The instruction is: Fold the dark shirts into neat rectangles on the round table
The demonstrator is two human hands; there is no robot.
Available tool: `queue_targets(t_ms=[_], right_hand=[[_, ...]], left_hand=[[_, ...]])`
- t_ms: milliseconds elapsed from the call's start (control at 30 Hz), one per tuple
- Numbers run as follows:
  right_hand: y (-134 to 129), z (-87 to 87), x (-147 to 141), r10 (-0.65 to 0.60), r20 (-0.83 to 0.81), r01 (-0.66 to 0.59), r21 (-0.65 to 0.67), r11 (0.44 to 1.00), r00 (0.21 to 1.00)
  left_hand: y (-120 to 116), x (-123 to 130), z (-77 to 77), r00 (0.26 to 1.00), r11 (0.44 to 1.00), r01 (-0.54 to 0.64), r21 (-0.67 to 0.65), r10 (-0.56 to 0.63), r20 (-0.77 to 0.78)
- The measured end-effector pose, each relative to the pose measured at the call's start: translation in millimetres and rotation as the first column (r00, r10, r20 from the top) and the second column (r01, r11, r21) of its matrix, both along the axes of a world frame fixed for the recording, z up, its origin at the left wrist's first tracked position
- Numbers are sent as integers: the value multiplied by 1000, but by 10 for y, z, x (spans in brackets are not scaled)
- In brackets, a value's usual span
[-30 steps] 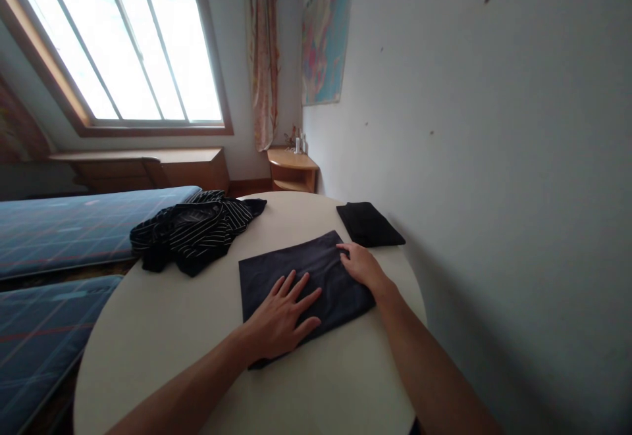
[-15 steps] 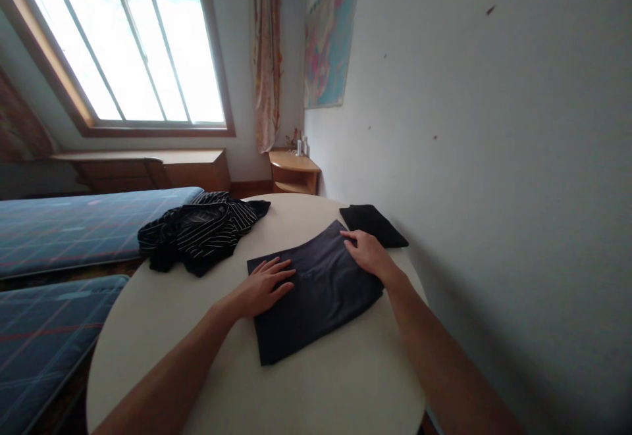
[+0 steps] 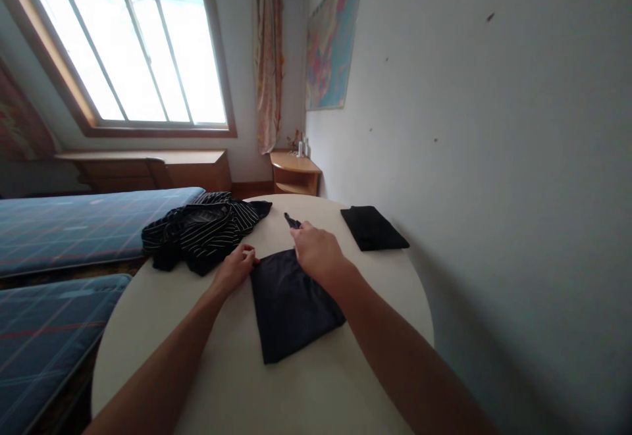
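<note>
A dark navy cloth (image 3: 291, 310) lies partly folded over on the round cream table (image 3: 237, 369). My left hand (image 3: 238, 267) pinches its upper left corner. With closed fingers, my right hand (image 3: 316, 251) grips the upper edge of the cloth, and a small bit of fabric sticks out beyond the fingertips. Part of the fold is hidden under my right hand and forearm.
A crumpled black-and-white striped garment (image 3: 202, 228) lies at the table's back left. A folded black cloth (image 3: 374, 228) rests at the back right, near the wall. Blue plaid mattresses (image 3: 93, 224) stand left of the table.
My right hand has moved left, bringing the cloth's right part over with it. My left hand has shifted up to the corner and closed on it. The cloth now covers less width.
</note>
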State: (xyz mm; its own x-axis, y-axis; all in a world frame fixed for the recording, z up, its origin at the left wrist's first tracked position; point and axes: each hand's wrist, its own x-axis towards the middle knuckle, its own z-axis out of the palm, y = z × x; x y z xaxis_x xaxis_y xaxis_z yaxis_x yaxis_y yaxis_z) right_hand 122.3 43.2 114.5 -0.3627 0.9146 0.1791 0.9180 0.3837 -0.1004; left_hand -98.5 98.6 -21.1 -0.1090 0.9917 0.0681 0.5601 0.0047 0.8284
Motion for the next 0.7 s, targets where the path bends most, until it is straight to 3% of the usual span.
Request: queue_targets(t_ms=[133, 333, 433, 533, 700], right_hand=[[-79, -153, -329, 120, -25, -122, -90, 988, 992], [-173, -556, -591, 224, -38, -227, -222, 948, 974], [-137, -687, -562, 256, -99, -273, -268, 924, 962], [-62, -739, -431, 303, -205, -345, -221, 912, 931], [-81, -883, -126, 500, -290, -549, -118, 827, 816]], left_hand=[[62, -60, -45, 991, 1000, -13, -13, 14, 131], [95, -98, -78, 996, 998, -41, 51, 37, 78], [91, -107, -80, 998, 996, -61, 66, 59, 33], [66, -96, -83, 1000, 997, -30, 66, 30, -2], [24, -57, -91, 988, 996, 37, 82, -24, -156]])
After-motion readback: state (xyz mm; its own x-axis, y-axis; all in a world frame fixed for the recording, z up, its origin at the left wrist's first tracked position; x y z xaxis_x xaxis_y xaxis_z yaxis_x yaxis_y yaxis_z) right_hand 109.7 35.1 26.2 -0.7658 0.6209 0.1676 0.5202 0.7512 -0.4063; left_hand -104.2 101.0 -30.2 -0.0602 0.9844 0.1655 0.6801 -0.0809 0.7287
